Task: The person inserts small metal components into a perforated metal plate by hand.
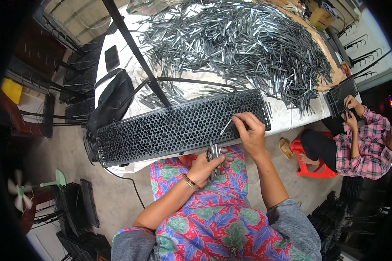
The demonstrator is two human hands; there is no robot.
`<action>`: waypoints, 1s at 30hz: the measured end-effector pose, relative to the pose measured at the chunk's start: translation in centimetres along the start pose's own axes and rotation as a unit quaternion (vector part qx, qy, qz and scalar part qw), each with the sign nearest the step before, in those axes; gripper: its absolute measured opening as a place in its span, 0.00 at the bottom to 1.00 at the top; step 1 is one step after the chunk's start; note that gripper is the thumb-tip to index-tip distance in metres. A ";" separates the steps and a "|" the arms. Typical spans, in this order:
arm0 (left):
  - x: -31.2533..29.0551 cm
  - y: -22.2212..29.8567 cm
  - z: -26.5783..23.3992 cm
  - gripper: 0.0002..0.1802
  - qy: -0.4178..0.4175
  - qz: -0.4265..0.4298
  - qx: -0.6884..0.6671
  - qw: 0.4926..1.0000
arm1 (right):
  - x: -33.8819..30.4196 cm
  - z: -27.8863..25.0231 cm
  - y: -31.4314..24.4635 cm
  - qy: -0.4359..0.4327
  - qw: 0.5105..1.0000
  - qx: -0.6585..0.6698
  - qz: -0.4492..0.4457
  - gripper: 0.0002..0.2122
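A bundle of thin grey metallic strips (213, 154) is gripped in my left hand (200, 168), in front of the near edge of a black perforated panel (161, 128). My right hand (251, 132) pinches a single thin strip (224, 128) between thumb and fingertips, above the right part of that panel. Rows of small round holes cover the long panel, which lies slanted along the near table edge. Whether the strip's lower end touches a hole I cannot tell. A black bar (133, 48) rises from the panel's far side.
A large heap of loose strips (235, 48) spreads over the white-covered table (213, 78). A phone (112, 58) and a black bag (117, 93) lie at the left. On the right, a person in a plaid shirt (361, 145) sits on a red stool (315, 167) working at another black panel (340, 98).
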State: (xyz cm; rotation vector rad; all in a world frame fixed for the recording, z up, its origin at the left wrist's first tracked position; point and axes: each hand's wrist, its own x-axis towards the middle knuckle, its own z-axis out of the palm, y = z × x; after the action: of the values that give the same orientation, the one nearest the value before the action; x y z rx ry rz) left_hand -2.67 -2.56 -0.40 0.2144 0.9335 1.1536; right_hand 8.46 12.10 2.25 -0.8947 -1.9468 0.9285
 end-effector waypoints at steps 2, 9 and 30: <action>-0.1 0.1 -0.1 0.16 0.002 -0.001 -0.005 1.000 | -0.1 0.1 0.2 0.019 0.999 -0.018 -0.029 0.04; -0.1 0.1 -0.5 0.17 0.014 -0.016 0.009 1.000 | 0.2 -1.1 -0.4 0.060 0.995 -0.067 -0.036 0.03; 0.1 0.0 -0.6 0.15 -0.057 -0.052 -0.027 0.997 | 0.2 0.2 1.0 0.015 0.981 -0.114 -0.155 0.05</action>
State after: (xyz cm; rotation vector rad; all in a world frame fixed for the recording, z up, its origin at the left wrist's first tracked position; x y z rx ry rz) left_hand -3.12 -2.63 -0.83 0.1839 0.8023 1.0586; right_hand 8.44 12.65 1.35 -0.6974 -2.1194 0.5172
